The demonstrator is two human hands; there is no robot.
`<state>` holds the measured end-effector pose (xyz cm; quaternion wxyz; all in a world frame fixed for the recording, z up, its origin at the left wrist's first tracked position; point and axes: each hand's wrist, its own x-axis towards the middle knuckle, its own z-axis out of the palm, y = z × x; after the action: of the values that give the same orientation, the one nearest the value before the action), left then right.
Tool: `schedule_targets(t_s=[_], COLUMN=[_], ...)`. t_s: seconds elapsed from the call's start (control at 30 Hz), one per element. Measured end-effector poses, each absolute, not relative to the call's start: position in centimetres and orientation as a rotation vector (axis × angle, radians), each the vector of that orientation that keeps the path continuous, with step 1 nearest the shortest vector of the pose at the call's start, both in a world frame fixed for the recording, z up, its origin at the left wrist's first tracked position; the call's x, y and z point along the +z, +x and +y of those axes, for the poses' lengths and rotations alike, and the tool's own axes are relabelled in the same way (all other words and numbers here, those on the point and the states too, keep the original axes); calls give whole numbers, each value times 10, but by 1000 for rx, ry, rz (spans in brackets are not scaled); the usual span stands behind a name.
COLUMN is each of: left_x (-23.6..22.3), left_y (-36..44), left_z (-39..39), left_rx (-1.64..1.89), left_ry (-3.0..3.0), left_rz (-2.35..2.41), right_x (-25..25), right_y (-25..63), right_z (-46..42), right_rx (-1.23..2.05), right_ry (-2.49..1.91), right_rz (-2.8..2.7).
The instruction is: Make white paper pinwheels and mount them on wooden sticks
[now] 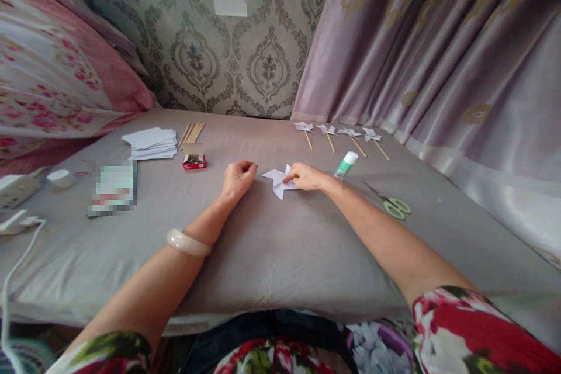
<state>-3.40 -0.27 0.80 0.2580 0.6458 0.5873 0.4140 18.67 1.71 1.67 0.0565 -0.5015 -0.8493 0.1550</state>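
Observation:
A folded white paper pinwheel [278, 189] lies flat on the cloth-covered table. My right hand [304, 177] rests over its right side, fingers curled, with a fingertip pressed on the middle of the paper. Just left of the pinwheel, apart from it, my left hand [240, 179] is closed with thumb and fingers pressed together. Whatever it may pinch is too small to make out. A red box of small metal pieces [194, 162] stands open to the left of my left hand. Beyond my right wrist is a green and white glue stick [346, 165].
Several finished pinwheels on sticks [349, 132] lie at the back right. Green-handled scissors [395, 207] are right of my forearm. At the back left are a paper stack [153, 144] and wooden sticks [193, 132]. A power strip [18, 190] with a cable occupies the left edge.

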Motion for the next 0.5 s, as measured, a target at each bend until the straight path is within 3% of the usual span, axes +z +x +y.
schedule_targets(t_s=[0.5], left_x=[11], left_y=[-30], left_z=[-6], left_rx=[1039], left_ry=[1805], left_rz=[1654], right_x=[15], right_y=[173], right_z=[-5], right_rx=[272], right_ry=[-1631], right_rz=[-2426])
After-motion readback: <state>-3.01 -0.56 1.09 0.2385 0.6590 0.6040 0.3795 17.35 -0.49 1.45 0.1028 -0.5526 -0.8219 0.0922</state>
